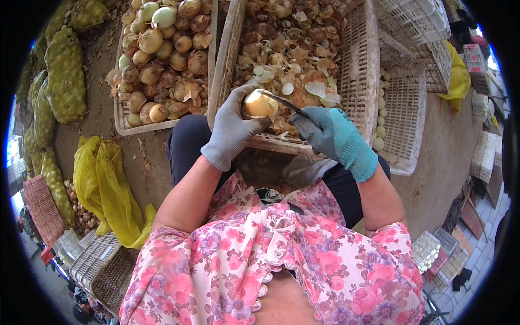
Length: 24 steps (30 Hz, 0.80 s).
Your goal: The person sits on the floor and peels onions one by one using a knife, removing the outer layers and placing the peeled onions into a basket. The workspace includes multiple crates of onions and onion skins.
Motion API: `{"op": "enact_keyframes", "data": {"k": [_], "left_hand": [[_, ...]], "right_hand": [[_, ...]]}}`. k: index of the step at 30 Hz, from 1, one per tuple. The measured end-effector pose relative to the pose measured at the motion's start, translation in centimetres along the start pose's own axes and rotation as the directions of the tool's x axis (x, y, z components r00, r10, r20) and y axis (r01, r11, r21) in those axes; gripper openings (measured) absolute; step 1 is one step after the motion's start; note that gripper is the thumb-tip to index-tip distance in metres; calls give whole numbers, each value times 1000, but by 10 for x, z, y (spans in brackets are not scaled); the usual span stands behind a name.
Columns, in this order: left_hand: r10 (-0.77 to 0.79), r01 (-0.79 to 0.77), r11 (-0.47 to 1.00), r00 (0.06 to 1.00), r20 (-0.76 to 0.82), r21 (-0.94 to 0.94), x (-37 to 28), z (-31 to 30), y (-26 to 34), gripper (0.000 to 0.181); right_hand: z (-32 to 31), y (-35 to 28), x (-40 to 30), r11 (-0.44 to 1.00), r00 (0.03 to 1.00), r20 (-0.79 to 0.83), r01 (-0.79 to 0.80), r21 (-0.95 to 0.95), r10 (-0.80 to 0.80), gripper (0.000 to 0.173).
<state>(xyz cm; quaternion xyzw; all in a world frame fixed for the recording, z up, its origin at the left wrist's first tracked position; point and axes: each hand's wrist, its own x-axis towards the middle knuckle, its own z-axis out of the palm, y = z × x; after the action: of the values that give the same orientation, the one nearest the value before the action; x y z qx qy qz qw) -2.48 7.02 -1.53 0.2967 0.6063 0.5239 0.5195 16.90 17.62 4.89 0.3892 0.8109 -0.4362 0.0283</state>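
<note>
My left hand [235, 126], in a grey knitted glove, grips a yellow onion [260, 106] whose top shows a pale cut face. My right hand [325, 128], in a teal and grey glove, is shut on a knife [286, 104]. The dark blade reaches left, its tip at the onion's upper edge. Both hands are over the near end of a plastic crate [371, 81] holding onion skins and cut ends [284, 61]. Left of it, another crate [142, 129] is heaped with unpeeled onions [152, 75].
On the right, a white crate [406, 118] holds peeled onions [380, 131] along its left side. Stacked crates [422, 24] rise at the upper right. Full mesh sacks [65, 77] line the left; a yellow mesh bag [99, 183] and an openwork crate [97, 264] lie nearer.
</note>
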Motion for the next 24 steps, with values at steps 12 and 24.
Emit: {"op": "enact_keyframes", "data": {"k": [12,24], "left_hand": [[-94,50,896,993,-77,-440,11,-10,-10,62],[-8,3,1000,970,-244,-22,7,1,-10,63]], "right_hand": [[28,41,-21,998,998,-48,-34,45,36,25],[55,33,-1,938,938,-259,142,-316,-229,16]]}}
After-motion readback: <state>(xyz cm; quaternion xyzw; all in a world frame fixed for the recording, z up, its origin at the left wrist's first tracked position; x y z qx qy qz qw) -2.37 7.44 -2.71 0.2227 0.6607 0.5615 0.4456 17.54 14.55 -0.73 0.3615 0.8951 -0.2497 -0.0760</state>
